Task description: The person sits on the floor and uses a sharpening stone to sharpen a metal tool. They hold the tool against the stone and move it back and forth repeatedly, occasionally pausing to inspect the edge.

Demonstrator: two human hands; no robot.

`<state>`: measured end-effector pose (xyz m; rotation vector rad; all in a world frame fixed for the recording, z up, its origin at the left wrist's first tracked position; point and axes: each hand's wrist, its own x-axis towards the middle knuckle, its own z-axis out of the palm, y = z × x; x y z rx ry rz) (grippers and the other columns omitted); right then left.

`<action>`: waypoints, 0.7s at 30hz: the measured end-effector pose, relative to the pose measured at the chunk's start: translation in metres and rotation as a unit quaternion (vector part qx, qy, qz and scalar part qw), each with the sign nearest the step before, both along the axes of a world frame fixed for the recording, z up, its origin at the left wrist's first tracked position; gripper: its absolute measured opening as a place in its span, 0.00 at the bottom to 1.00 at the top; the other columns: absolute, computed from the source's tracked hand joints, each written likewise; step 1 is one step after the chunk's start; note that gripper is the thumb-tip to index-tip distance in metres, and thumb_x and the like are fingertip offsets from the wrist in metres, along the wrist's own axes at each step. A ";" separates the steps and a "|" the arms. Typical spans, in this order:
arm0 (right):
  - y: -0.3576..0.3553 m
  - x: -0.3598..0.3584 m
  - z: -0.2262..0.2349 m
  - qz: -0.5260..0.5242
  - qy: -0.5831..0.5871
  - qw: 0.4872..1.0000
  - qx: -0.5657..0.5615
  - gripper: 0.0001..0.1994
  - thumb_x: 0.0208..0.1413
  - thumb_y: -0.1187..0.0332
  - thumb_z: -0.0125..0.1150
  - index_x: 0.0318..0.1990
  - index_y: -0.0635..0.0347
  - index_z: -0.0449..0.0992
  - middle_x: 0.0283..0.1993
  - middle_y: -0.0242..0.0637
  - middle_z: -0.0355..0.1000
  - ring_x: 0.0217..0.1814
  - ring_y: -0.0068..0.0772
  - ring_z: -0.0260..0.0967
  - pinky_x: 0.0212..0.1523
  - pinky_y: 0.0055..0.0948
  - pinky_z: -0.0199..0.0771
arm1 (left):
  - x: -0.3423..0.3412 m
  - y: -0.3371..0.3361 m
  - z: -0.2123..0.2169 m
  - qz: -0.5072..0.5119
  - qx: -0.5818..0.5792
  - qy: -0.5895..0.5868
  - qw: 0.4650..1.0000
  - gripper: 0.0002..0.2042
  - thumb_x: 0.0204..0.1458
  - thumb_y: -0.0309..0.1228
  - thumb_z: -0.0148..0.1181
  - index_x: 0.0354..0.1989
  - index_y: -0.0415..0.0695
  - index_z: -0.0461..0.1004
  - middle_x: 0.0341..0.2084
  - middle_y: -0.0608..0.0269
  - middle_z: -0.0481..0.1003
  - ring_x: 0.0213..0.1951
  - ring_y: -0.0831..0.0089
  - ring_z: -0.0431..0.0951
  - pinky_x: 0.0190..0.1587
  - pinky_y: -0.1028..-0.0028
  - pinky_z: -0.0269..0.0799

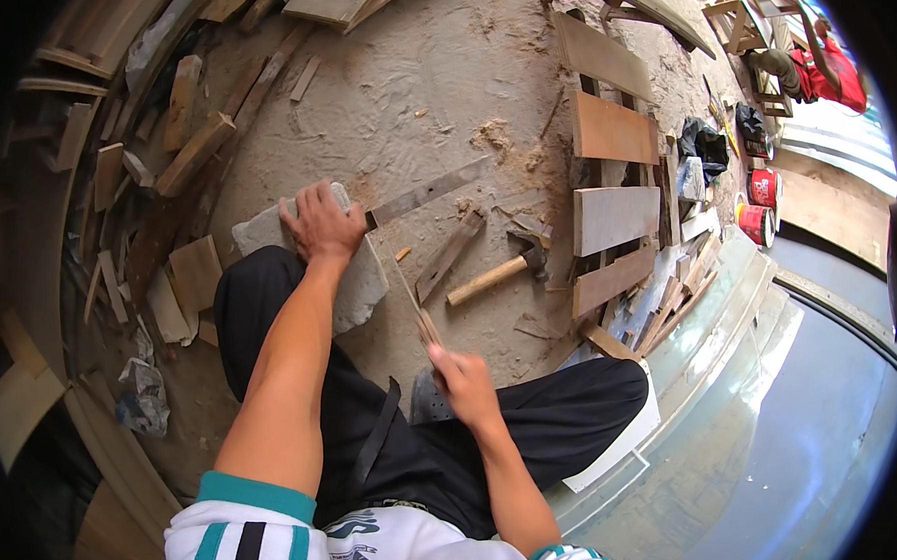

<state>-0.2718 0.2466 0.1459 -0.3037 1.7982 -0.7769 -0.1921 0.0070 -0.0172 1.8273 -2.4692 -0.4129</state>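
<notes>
Head view, left hand (321, 225) clamped on saw (430, 192) handle, right hand (463, 379) gripping thin stick (417, 306)

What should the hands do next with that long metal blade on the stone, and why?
Probably slide the long metal blade flat along the grey stone block. The left hand presses the blade's near end onto the block, while its far end reaches out over the sawdust. The right hand holds thin wood strips apart from it, so the left hand likely does this move alone.
</notes>
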 end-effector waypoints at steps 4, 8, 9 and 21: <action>0.036 0.001 0.028 -0.017 -0.037 0.998 0.041 0.29 0.63 0.51 0.52 0.15 0.64 0.66 0.13 0.29 0.60 0.18 0.20 0.55 0.21 0.27 0.54 | 0.004 0.002 0.005 0.003 -0.003 -0.002 1.000 0.26 0.44 0.40 0.54 0.52 0.42 0.68 0.48 0.53 0.71 0.58 0.60 0.64 0.68 0.45 0.39; -0.018 -0.008 -0.024 -0.034 -0.026 0.999 -0.022 0.28 0.64 0.52 0.53 0.16 0.65 0.65 0.13 0.27 0.58 0.18 0.19 0.54 0.21 0.27 0.52 | -0.003 0.006 -0.002 -0.005 -0.018 0.007 1.000 0.26 0.44 0.40 0.54 0.52 0.42 0.68 0.48 0.54 0.71 0.58 0.60 0.64 0.67 0.45 0.39; -0.019 -0.004 -0.029 -0.033 -0.026 0.999 -0.022 0.28 0.64 0.52 0.52 0.16 0.65 0.66 0.13 0.27 0.58 0.18 0.19 0.54 0.21 0.27 0.52 | -0.001 0.005 -0.002 -0.007 -0.020 0.008 1.000 0.26 0.44 0.40 0.54 0.52 0.42 0.68 0.48 0.54 0.71 0.58 0.60 0.64 0.67 0.45 0.39; -0.016 0.009 -0.053 0.002 0.005 1.000 -0.021 0.27 0.64 0.51 0.52 0.18 0.65 0.67 0.14 0.29 0.59 0.19 0.20 0.56 0.22 0.28 0.54 | -0.003 0.006 0.000 -0.010 -0.001 -0.003 1.000 0.25 0.46 0.42 0.54 0.52 0.41 0.68 0.49 0.55 0.70 0.59 0.62 0.64 0.68 0.45 0.39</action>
